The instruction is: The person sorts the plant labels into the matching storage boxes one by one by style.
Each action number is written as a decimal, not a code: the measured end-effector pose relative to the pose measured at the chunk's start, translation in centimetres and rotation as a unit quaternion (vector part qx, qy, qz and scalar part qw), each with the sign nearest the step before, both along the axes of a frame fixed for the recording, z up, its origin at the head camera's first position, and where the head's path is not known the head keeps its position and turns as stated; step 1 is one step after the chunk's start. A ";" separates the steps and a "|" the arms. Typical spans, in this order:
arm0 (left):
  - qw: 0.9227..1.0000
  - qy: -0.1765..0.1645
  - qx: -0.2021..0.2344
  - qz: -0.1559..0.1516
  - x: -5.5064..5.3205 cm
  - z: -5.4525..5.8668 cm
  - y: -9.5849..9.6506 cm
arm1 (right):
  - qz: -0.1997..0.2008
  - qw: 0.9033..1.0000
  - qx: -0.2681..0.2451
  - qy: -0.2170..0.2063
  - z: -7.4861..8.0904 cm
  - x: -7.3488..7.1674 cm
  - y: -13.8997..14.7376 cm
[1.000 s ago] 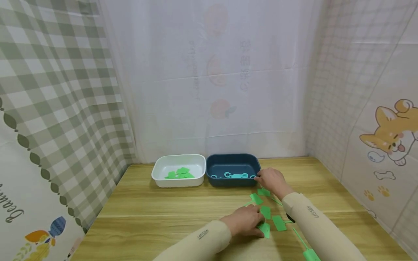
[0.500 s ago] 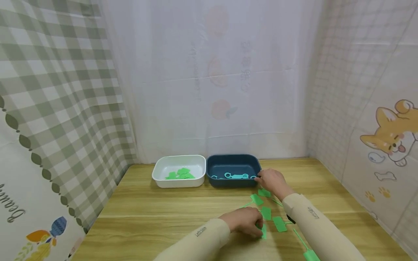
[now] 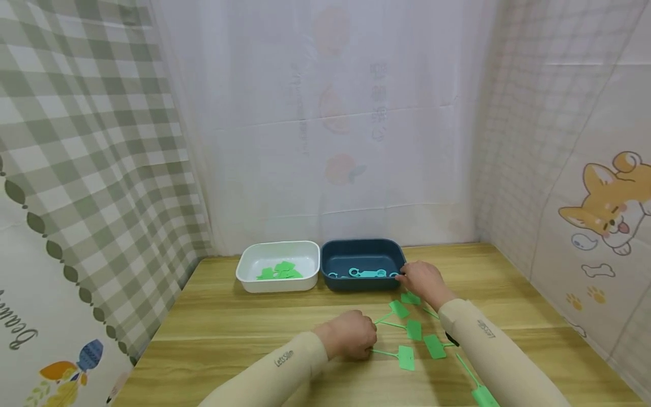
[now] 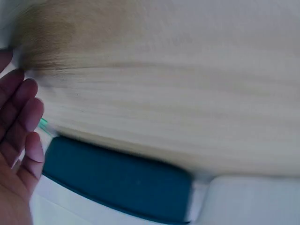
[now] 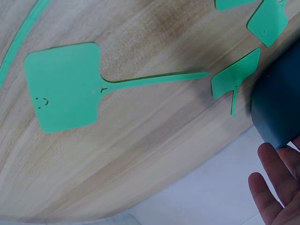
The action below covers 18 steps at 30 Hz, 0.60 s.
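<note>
My left hand (image 3: 348,334) is over the middle of the table, beside the stem of a green tag (image 3: 406,358) lying flat. In the left wrist view the fingers (image 4: 30,115) are loosely bent, with nothing showing between them; the thumb is mostly hidden. My right hand (image 3: 426,281) holds the right rim of a dark blue bin (image 3: 363,284), and its fingers (image 5: 272,166) reach the bin's corner. Teal ring-ended pieces (image 3: 368,273) lie in this bin. Around the hands are several flat green tags with thin stems, including a large one (image 5: 65,86) near the right wrist.
A white bin (image 3: 278,285) stands directly left of the dark blue one, holding a small heap of green flat pieces (image 3: 282,271). Both are at the back of the wooden table (image 3: 229,339). Fabric curtains (image 3: 346,113) hang behind and at the sides.
My left hand has moved left off the nearest green tag, whose plate and stem now show. That tag sits slightly farther left. My right hand has stayed at the bin's rim.
</note>
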<state>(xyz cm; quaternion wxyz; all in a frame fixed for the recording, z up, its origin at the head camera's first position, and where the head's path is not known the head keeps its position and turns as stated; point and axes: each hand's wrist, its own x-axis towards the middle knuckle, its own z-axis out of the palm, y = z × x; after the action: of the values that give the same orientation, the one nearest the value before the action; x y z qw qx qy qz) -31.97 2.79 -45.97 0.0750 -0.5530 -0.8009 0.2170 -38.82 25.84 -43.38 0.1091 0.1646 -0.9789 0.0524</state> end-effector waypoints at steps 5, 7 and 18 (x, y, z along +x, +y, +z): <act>0.989 0.106 -0.076 -0.066 1.2 -0.1 0.9 | -0.003 1.000 0.004 -0.009 0.1 0.0 0.1; 0.984 0.126 -0.094 -0.082 1.5 -0.2 1.3 | -0.003 1.000 0.006 -0.008 0.1 0.0 0.1; 0.993 0.073 -0.089 -0.028 1.9 -0.3 2.5 | 0.006 1.000 0.007 0.001 -0.1 -0.3 0.2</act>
<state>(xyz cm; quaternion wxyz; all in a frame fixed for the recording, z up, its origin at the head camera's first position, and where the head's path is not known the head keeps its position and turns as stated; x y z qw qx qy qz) -30.04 5.28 -46.27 0.0901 -0.5623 -0.7549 0.3253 -39.09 26.07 -43.49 0.1089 0.1711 -0.9781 0.0460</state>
